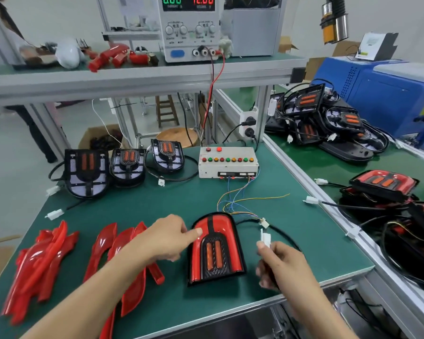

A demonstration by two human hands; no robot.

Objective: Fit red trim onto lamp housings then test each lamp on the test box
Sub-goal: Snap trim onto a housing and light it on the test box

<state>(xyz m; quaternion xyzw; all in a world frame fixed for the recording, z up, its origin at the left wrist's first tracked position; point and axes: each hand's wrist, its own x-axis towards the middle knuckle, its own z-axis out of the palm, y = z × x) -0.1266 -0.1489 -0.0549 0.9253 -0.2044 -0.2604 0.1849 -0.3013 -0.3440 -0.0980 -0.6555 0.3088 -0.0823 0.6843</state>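
Red-trimmed black plastic lamp housing (pixel 216 250) lies at six o'clock on the mat, left hand (pixel 167 238) pressing its trim with a fingertip. Right hand (pixel 279 265) pinches the white plug (pixel 265 238); testing seems next, mating it with the cream test box's (pixel 228 162) lead connector (pixel 264 223) at twelve.

I am looking at a small electronics assembly and test station in a factory workshop. The green-matted workbench (pixel 157 209) is framed in aluminium extrusion, with an upper shelf (pixel 132 77) carrying a bench DC power supply (pixel 190 28) whose displays are lit. Red and black leads (pixel 212 94) run down from it towards a test box (pixel 228 162) with rows of coloured indicator buttons. Untrimmed lamp housings (pixel 125 165) stand in a row beside it, and loose red trim pieces (pixel 42 260) lie in batches at the near left. A second bench at right holds a pile of lamp housings (pixel 328 121). Behind them stands a blue machine cabinet (pixel 382 94), and a wooden stool (pixel 178 137) sits under the shelf.
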